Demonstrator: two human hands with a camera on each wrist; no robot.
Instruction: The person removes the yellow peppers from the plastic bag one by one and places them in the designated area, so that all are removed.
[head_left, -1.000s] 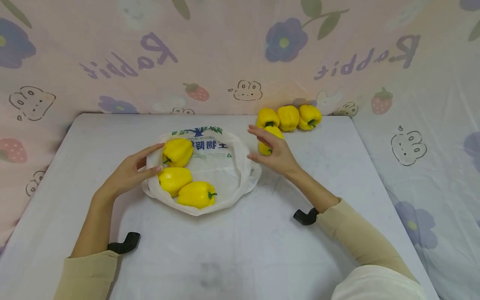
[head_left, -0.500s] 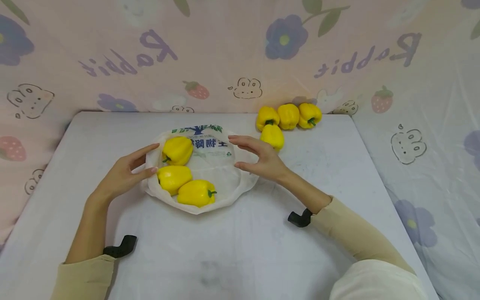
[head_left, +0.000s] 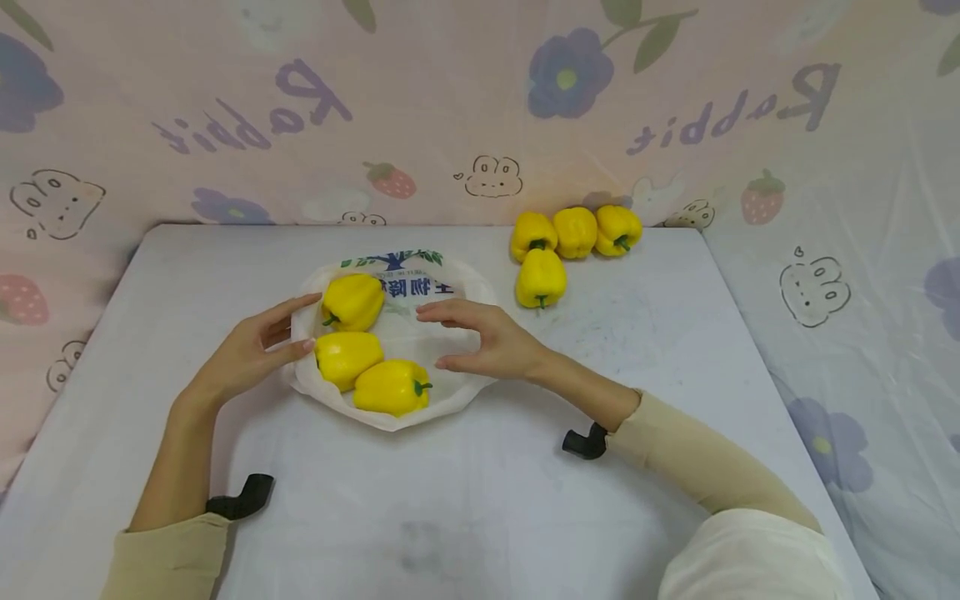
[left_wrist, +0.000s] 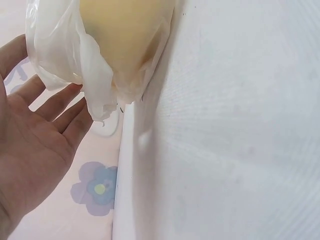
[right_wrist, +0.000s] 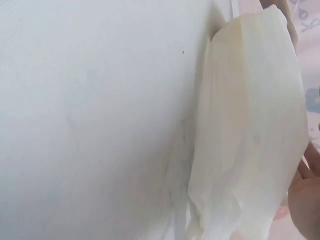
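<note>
A white plastic bag (head_left: pixel 450 329) lies with its mouth up, a tree and blue lettering printed on it. Inside, on its left, are three yellow bell peppers: one at the back (head_left: pixel 352 302), one below it (head_left: pixel 349 358) and one at the front (head_left: pixel 392 387). My left hand (head_left: pixel 243 352) touches the bag's left rim with spread fingers and thumb; in the left wrist view its fingers (left_wrist: pixel 55 105) reach along the outside. Over the right part of the mouth is my right hand (head_left: pixel 491 340), fingers and thumb apart with nothing between them. The right wrist view shows the bag's outer side (right_wrist: pixel 250 125).
Several more yellow bell peppers stand at the back right: a row along the far edge (head_left: pixel 576 232) and one in front of it (head_left: pixel 541 278). Behind the white table (head_left: pixel 480 500) hangs a printed cloth (head_left: pixel 435 100). Each sleeve carries a black curved piece (head_left: pixel 243 497).
My right hand has moved left and toward me, from beside the bag's right rim to over its mouth. The left hand stays at the left rim, and the peppers lie as before.
</note>
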